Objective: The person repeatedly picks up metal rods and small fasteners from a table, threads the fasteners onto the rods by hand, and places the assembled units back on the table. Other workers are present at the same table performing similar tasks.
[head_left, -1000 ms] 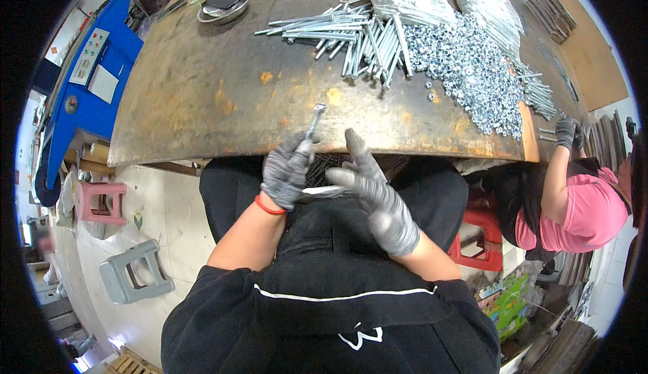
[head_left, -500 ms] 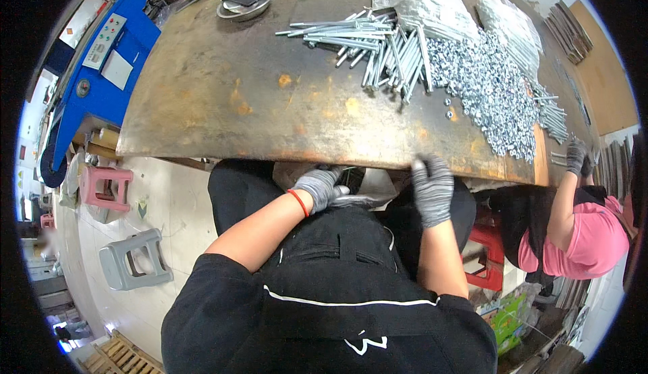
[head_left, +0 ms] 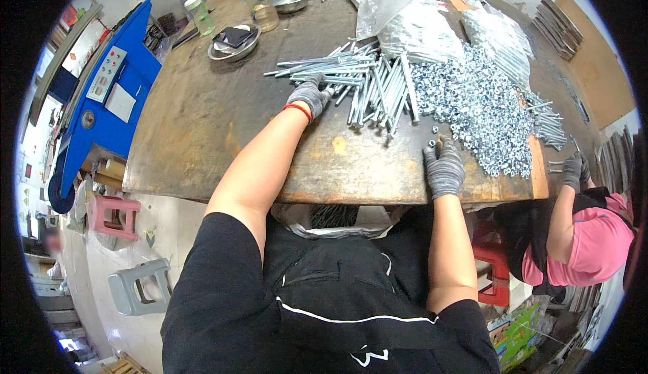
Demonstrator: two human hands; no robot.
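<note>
My left hand, in a grey striped glove with a red band at the wrist, reaches to the left side of a heap of long silver bolts. Its fingers curl over bolt ends there, closed on a bolt partly hidden by the glove. By the loose edge of a large pile of small silver nuts, my gloved right hand rests low over the table. Its thumb and forefinger are apart, beside a single nut. Another nut lies just beyond.
Clear plastic bags of bolts lie behind the heap on the worn metal table. Metal bowls and jars stand far left. A white sack holding dark pieces hangs below the edge. A co-worker in pink works at right.
Both hands have risen from my lap and the table edge onto the table: the left forward to the bolts, the right up to the loose nuts. The view has tilted slightly upward.
</note>
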